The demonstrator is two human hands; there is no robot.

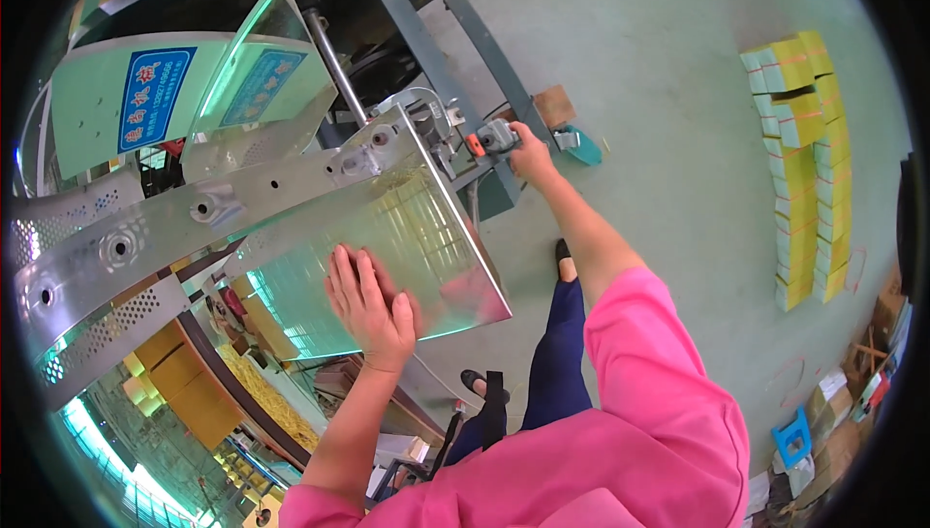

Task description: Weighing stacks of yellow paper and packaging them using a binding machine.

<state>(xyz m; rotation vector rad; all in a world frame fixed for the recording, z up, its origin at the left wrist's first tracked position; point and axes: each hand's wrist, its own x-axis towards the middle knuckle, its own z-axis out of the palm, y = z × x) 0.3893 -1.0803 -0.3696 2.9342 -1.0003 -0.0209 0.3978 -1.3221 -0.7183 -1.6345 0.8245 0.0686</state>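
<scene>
My left hand [366, 310] lies flat, fingers stretched out, on a smooth, glossy plate [436, 281] that mirrors it. The plate juts from a silver metal bar [262, 184] with bolt holes on the machine. Farther off to the right, my right hand [530, 153] reaches to a small grey box-shaped fitting [496, 137] with an orange part at its left. The fingers are curled against this fitting at the machine's edge; their tips are partly hidden. A clear upright panel [281, 73] stands beyond the bar, near a pale board with a blue label [157, 97].
A grey-blue machine frame [484, 53] runs along the far side, with a teal scoop-like object [584, 146] beside its foot. Stacked yellow-and-white bundles [797, 179] stand on the floor at right. A blue plastic stool [792, 438] and boxes [833, 465] sit at lower right.
</scene>
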